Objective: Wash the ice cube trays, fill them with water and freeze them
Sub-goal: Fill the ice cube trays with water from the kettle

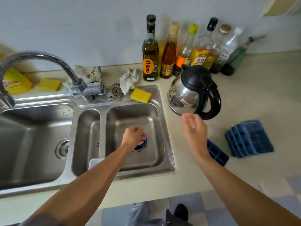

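Left hand (pixel 134 137) is down in the small right basin of the sink (pixel 164 115), fingers curled around a blue plug (pixel 143 143) over the drain. Right hand (pixel 193 128) hovers above the worktop (pixel 260 95), fingers loosely spread, holding nothing. Blue ice trays (pixel 250 138) are stacked near the kettle (pixel 192 93), one more tray (pixel 217 154) just beside the sink.

Beige counter (pixel 244 98): kettle (pixel 192 92), bottles (pixel 187 51), blue ice trays (pixel 250 139).
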A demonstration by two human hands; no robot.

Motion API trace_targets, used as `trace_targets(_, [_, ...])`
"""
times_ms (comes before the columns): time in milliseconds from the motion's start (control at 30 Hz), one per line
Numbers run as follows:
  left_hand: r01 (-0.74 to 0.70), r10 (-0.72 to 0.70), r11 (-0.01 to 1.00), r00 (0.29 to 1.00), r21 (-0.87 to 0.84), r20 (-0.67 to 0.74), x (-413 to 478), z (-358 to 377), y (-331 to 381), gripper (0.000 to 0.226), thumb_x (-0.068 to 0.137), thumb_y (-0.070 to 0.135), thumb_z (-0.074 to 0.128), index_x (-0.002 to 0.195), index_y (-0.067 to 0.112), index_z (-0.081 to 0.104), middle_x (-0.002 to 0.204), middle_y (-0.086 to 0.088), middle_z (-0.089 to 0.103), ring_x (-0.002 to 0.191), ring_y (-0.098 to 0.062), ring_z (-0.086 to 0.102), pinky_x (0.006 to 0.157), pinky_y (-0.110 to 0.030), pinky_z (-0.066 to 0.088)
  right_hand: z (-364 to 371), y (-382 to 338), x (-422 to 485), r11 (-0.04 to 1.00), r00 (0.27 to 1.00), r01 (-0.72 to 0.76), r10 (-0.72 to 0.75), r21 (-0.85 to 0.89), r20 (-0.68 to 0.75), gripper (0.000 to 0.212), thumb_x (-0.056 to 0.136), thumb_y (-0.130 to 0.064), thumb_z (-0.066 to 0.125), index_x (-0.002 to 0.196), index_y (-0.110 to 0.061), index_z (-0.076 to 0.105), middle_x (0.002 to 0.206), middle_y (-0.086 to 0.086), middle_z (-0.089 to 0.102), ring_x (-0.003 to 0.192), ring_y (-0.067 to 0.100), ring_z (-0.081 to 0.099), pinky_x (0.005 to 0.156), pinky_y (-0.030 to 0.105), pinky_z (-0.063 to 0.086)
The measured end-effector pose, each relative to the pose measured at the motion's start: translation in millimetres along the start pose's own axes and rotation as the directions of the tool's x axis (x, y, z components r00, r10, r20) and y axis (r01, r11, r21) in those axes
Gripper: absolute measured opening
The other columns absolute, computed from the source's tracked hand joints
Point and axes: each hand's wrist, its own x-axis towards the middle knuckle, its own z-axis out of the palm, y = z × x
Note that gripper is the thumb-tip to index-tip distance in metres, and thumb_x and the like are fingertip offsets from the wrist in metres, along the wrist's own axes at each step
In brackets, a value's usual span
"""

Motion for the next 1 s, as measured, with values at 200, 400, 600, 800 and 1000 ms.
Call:
trace_targets(200, [-0.063, 0.049, 0.993, 0.99, 0.104, 0.129, -36.4, 27.8, 14.3, 0.021, 0.102, 0.005, 0.05, 0.084, 0.003, 0.061, 0.073, -0.014, 0.06, 0.061, -0.023, 0.058, 0.06, -0.031, 0.049, -61.9, -41.4, 44.1, 0.979, 0.889, 0.201, -0.166, 0.038, -0.427, 0.032, 0.095, -0.054, 0.057, 0.095, -0.022, 0.057, 0.087, -0.008, 0.058, 0.076, -0.001, 0.054, 0.067, 0.013, 0.047])
trace_targets(400, [-0.143, 0.1, 0.968, 0.973, 0.204, 0.207, -46.2, 31.4, 20.4, 0.024, 0.101, 0.014, 0.055, 0.079, 0.007, 0.062, 0.068, -0.008, 0.063, 0.056, -0.015, 0.061, 0.059, -0.029, 0.052, -69.8, -32.1, 93.4, 1.0, 0.955, -0.009, 0.009, 0.001, -0.296, 0.042, 0.094, -0.063, 0.053, 0.087, -0.022, 0.057, 0.091, -0.002, 0.063, 0.083, 0.01, 0.061, 0.067, 0.023, 0.043])
trace_targets(600, [-0.142, 0.098, 0.97, 0.97, 0.195, 0.221, -47.9, 19.7, 19.9, 0.018, 0.101, 0.014, 0.056, 0.087, 0.008, 0.065, 0.075, -0.008, 0.069, 0.065, -0.02, 0.065, 0.063, -0.03, 0.055, -63.8, -20.6, 102.0, 0.98, 0.987, -0.138, 0.148, 0.146, -0.064, 0.07, 0.091, -0.075, 0.043, 0.074, -0.012, 0.067, 0.057, 0.0, 0.063, 0.051, 0.013, 0.059, 0.052, 0.021, 0.052])
trace_targets(800, [-0.097, 0.048, 0.975, 0.97, 0.199, 0.239, -37.3, 11.2, 22.4, 0.018, 0.103, 0.011, 0.054, 0.095, -0.001, 0.064, 0.083, -0.015, 0.066, 0.074, -0.026, 0.062, 0.064, -0.031, 0.052, -42.7, -25.6, 75.5, 0.969, 0.98, -0.176, 0.188, 0.171, -0.058, 0.072, 0.098, -0.071, 0.038, 0.067, -0.01, 0.062, 0.048, -0.001, 0.055, 0.044, 0.013, 0.054, 0.047, 0.022, 0.049])
trace_targets(1000, [-0.067, 0.031, 0.991, 0.957, 0.115, 0.29, -16.0, 19.0, 20.6, 0.019, 0.104, 0.012, 0.052, 0.095, -0.001, 0.062, 0.079, -0.013, 0.062, 0.061, -0.017, 0.057, 0.056, -0.027, 0.049, -24.3, -28.3, 38.5, 0.947, 0.957, -0.245, 0.271, 0.208, -0.106, 0.072, 0.099, -0.068, 0.038, 0.072, -0.007, 0.064, 0.048, 0.0, 0.054, 0.041, 0.012, 0.051, 0.042, 0.02, 0.046])
